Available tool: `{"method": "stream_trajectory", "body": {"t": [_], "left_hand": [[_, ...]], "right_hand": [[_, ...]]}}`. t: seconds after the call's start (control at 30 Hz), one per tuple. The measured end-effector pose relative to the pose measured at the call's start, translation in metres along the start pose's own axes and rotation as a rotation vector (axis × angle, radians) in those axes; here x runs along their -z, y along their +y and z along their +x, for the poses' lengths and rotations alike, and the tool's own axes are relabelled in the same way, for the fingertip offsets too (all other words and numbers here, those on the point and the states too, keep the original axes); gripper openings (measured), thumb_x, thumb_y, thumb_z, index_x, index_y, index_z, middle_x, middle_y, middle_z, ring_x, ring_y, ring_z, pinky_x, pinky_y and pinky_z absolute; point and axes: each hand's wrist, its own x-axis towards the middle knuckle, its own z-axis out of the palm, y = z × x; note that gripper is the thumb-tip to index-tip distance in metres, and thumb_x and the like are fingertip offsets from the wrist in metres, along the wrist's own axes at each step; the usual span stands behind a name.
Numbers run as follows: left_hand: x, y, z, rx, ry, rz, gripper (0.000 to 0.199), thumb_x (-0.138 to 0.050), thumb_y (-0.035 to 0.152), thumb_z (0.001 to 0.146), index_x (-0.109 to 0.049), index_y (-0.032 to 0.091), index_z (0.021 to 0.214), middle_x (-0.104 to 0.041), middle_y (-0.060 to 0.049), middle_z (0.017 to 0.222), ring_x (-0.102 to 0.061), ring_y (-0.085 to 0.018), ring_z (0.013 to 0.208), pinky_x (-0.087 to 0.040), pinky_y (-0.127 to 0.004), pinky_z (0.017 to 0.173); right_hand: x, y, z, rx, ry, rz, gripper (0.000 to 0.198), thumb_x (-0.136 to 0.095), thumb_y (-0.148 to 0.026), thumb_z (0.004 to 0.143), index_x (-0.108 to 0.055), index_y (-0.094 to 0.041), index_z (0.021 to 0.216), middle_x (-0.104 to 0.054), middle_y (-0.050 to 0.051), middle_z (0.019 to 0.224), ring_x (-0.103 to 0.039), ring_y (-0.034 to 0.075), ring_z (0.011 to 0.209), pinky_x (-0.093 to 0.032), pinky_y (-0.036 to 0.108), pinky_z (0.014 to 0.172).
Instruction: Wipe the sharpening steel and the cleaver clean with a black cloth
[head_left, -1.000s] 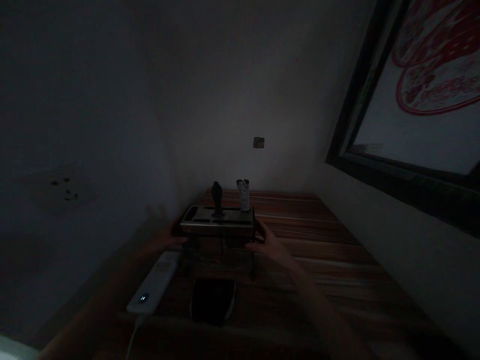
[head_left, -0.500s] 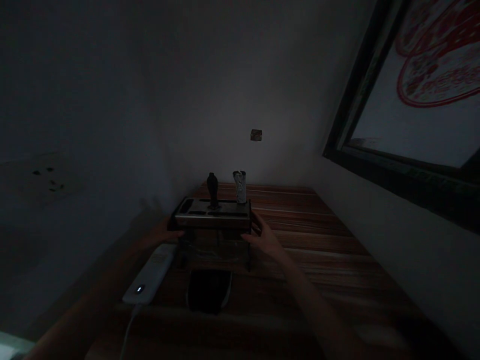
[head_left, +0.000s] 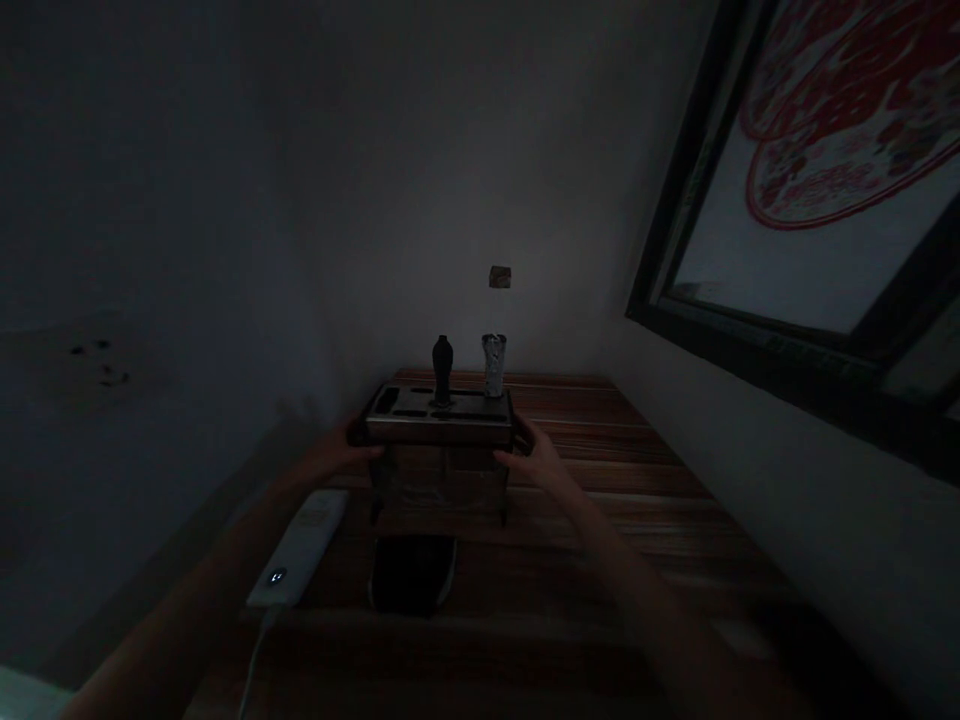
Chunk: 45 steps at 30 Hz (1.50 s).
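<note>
Both hands grip the ends of a small dark rectangular stand [head_left: 439, 430] with a pale metal-like top edge and short legs. My left hand [head_left: 349, 450] is around its left end, thumb along the front. Around the right end is my right hand [head_left: 536, 455], its thumb also at the front. On top stand a dark vase-shaped piece [head_left: 442, 370] and a silvery, foil-like cylinder [head_left: 493, 366], both upright. Something clear and filmy shows below the top between the legs. Dim light hides whether the legs touch the wooden surface.
A white power strip [head_left: 300, 550] with a lit display and a cable lies left on the wood-grain tabletop [head_left: 600, 480]. In front of the stand lies a black flat object [head_left: 412, 574]. A framed red picture [head_left: 840, 150] hangs right; a wall socket [head_left: 101, 360] is left.
Both hands have shifted the stand, with the two upright pieces on it, slightly to the right and farther back. The view has turned a little to the right.
</note>
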Motion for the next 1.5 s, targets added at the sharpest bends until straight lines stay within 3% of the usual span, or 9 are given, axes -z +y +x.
{"method": "stream_trajectory", "body": {"t": [0.4, 0.6, 0.8, 1.03, 1.5], "left_hand": [[-0.062, 0.049, 0.022, -0.114, -0.173, -0.092, 0.076, -0.072, 0.037, 0.055, -0.042, 0.015, 0.122, -0.051, -0.010, 0.122, -0.047, -0.025, 0.112, -0.036, -0.039, 0.096], [-0.104, 0.044, 0.027, -0.133, -0.170, -0.223, 0.081, -0.072, 0.033, 0.055, -0.037, 0.016, 0.126, -0.045, -0.012, 0.127, -0.045, -0.025, 0.114, -0.035, -0.041, 0.097], [-0.130, 0.032, 0.032, -0.167, -0.229, -0.262, 0.090, -0.074, 0.029, 0.052, -0.031, 0.017, 0.130, -0.043, -0.012, 0.129, -0.044, -0.025, 0.115, -0.032, -0.042, 0.100], [-0.144, 0.023, 0.039, -0.181, -0.275, -0.282, 0.088, -0.075, 0.027, 0.053, -0.031, 0.017, 0.130, -0.042, -0.012, 0.130, -0.042, -0.024, 0.116, -0.030, -0.041, 0.101], [-0.145, 0.026, 0.038, -0.183, -0.268, -0.254, 0.089, -0.074, 0.029, 0.054, -0.030, 0.020, 0.130, -0.040, -0.011, 0.131, -0.040, -0.025, 0.119, -0.028, -0.041, 0.102]], "right_hand": [[0.073, -0.049, -0.003, -0.019, 0.026, -0.162, 0.067, -0.072, -0.029, 0.057, -0.047, -0.021, 0.118, -0.055, 0.005, 0.117, -0.052, 0.020, 0.104, -0.036, 0.038, 0.095], [0.109, -0.056, -0.012, -0.083, -0.022, -0.221, 0.061, -0.072, -0.027, 0.057, -0.051, -0.021, 0.114, -0.056, 0.004, 0.116, -0.052, 0.020, 0.104, -0.036, 0.039, 0.095], [0.131, -0.044, -0.023, -0.097, -0.004, -0.226, 0.063, -0.073, -0.026, 0.056, -0.051, -0.020, 0.114, -0.058, 0.005, 0.112, -0.053, 0.020, 0.102, -0.037, 0.039, 0.094], [0.146, -0.032, -0.030, -0.108, 0.020, -0.246, 0.063, -0.073, -0.025, 0.055, -0.051, -0.019, 0.114, -0.058, 0.005, 0.113, -0.053, 0.019, 0.102, -0.037, 0.037, 0.094], [0.148, -0.027, -0.031, -0.149, 0.069, -0.264, 0.060, -0.075, -0.027, 0.052, -0.055, -0.020, 0.108, -0.060, 0.005, 0.109, -0.055, 0.023, 0.100, -0.040, 0.040, 0.091]]}}
